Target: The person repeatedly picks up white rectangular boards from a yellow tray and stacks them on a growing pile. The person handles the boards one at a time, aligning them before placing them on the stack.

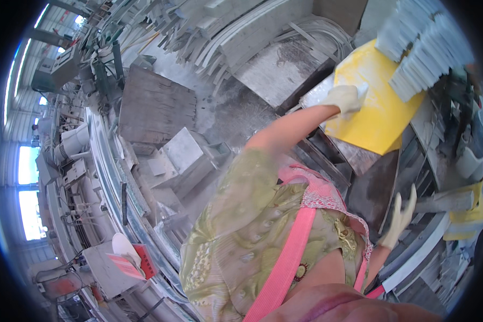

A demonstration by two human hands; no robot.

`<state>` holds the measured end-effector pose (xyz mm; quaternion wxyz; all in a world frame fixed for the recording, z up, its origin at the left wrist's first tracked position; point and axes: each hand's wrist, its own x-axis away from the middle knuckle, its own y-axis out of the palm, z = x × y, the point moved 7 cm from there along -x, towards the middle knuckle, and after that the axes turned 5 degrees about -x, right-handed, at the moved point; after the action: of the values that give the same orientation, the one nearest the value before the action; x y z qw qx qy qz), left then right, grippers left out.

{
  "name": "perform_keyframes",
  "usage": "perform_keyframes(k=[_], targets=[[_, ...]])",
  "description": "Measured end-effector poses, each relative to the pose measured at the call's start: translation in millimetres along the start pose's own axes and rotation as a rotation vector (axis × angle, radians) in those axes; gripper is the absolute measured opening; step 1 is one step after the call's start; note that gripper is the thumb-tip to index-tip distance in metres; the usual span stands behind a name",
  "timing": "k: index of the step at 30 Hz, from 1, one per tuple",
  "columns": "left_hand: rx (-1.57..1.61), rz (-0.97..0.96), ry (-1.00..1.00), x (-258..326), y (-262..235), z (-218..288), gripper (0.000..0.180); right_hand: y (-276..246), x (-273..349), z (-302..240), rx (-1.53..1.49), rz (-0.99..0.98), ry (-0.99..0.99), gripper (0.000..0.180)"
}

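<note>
My left hand (344,100), in a cream glove, reaches across to a yellow sheet (381,115) smeared with white. Its fingers are closed around a small whitish thing (363,90), perhaps a wad or pad, too blurred to name. Beneath the sheet, the metal top (357,156) of a low stand shows at the near edge. My right hand (400,219), also gloved, is at the right with fingers stretched apart and nothing in it. Stacked pale strips (432,51) border the far right of the sheet.
A metal-topped table (284,70) stands ahead, with long pale strips (225,43) piled behind. A brown board (153,107) and a grey box-like block (182,155) are to the left. Long curved rails (110,172) run along a machine line. Another yellow piece (464,214) lies far right.
</note>
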<state>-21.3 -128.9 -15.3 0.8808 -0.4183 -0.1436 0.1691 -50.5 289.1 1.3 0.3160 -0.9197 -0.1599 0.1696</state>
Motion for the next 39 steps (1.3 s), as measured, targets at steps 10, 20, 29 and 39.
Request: perform_keyframes(k=[10, 20, 29, 39], targets=[[-0.215, 0.036, -0.294, -27, 29, 24, 0.045, -176, 296, 193, 1.133, -0.008, 0.321, 0.083], [-0.278, 0.078, -0.301, -30, 29, 14, 0.047, -227, 269, 225, 0.982, 0.031, 0.104, 0.083], [-0.609, 0.034, -0.087, -49, 40, 21, 0.046, -225, 252, 159, 0.744, 0.190, 0.050, 0.056], [0.138, -0.010, 0.049, -111, 38, -72, 0.040, -225, 202, 186, 1.070, -0.005, 0.233, 0.068]])
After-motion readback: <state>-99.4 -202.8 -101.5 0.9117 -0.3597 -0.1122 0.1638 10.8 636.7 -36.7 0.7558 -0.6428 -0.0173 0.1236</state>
